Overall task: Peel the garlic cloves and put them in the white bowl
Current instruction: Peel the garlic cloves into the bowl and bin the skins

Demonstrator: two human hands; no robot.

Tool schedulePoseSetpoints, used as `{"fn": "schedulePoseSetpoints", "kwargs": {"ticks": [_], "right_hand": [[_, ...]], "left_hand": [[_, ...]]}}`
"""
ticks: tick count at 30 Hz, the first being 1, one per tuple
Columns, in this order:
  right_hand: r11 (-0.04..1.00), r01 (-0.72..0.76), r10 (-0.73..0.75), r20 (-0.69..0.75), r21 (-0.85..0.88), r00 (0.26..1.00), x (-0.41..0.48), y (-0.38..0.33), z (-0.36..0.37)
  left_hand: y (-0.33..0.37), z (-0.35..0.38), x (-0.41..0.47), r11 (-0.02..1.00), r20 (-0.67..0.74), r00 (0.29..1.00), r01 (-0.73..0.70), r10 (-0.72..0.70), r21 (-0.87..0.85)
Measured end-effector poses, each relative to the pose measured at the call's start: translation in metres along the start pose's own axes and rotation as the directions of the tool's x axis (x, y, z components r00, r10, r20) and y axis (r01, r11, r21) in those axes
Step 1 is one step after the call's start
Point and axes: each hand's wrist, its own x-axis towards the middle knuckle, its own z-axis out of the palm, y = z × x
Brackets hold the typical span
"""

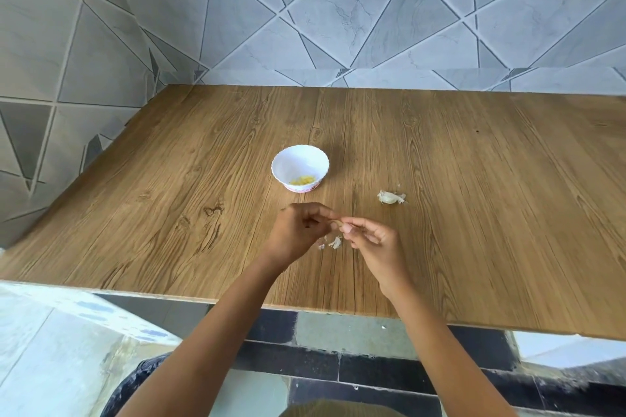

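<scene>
A small white bowl (300, 166) with a scalloped rim stands mid-table and holds several yellowish peeled cloves (304, 180). Just in front of it, my left hand (301, 230) and my right hand (371, 240) meet fingertip to fingertip, both pinching one small garlic clove (337, 222), mostly hidden by the fingers. Loose white peel scraps (333, 242) lie on the wood under the hands. To the right, an unpeeled piece of garlic (390, 197) with papery skin lies by itself.
The wooden table (169, 206) has its near edge just below my wrists and its left edge running diagonally. Grey tiled walls rise behind and to the left. Tiled floor and my knee show below the table edge.
</scene>
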Motion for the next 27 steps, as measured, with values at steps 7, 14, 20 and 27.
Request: {"fn": "schedulePoseSetpoints", "kwargs": {"ticks": [7,14,20,27], "right_hand": [[0.512,0.188,-0.274,0.048,-0.838,0.961,-0.016,0.036,-0.014],[0.467,0.108,-0.176,0.028,-0.878,0.984,-0.023,0.042,-0.015],[0.670,0.106,-0.175,-0.018,-0.735,0.984,-0.025,0.039,-0.019],[0.885,0.068,-0.136,-0.114,-0.461,0.984,-0.029,0.023,-0.025]], "left_hand": [[-0.032,-0.038,0.014,0.909,-0.380,0.915,0.266,-0.133,0.321],[-0.035,-0.033,0.012,0.868,-0.366,0.931,0.179,0.003,0.462],[-0.009,0.011,0.004,0.872,0.005,1.000,0.024,-0.031,0.490],[-0.002,0.045,0.009,0.785,0.092,0.996,-0.074,0.021,0.615]]}}
